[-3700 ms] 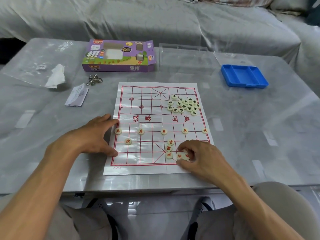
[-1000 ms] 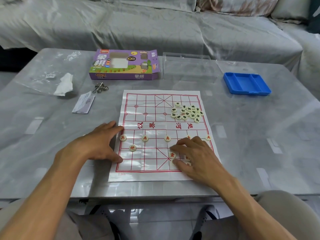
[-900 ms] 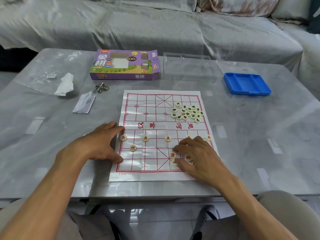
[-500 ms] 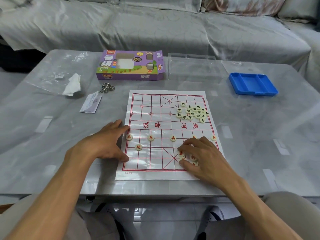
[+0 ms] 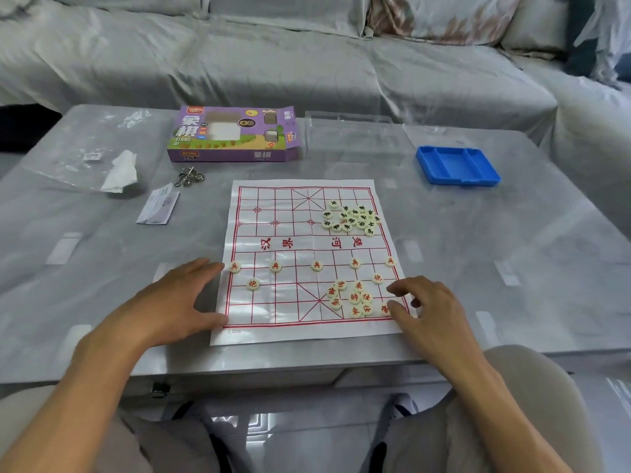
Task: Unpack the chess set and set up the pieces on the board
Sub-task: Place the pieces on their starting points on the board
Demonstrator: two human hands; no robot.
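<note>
The paper board (image 5: 290,213), white with a red grid, lies flat on the table. Five red-lettered soldier discs (image 5: 316,265) stand in a row, with one cannon disc (image 5: 252,284) at the left and another (image 5: 377,278) at the right. Several loose red pieces (image 5: 353,298) cluster at the near right. A heap of black-lettered pieces (image 5: 351,218) sits at the far right. My left hand (image 5: 170,302) presses flat on the board's left edge. My right hand (image 5: 426,308) hovers at the near right corner, fingers loosely curled, its thumb beside a red disc (image 5: 384,308).
A purple game box (image 5: 235,134) lies behind the board, a clear plastic lid (image 5: 351,138) to its right, and a blue tray (image 5: 457,165) at the far right. A leaflet (image 5: 158,208), metal rings (image 5: 189,176) and a tissue (image 5: 121,172) lie at the left. A sofa stands behind.
My right hand has moved right, off the red cluster to the board's near right corner, uncovering the pieces and the right cannon. My left hand stays on the board's edge.
</note>
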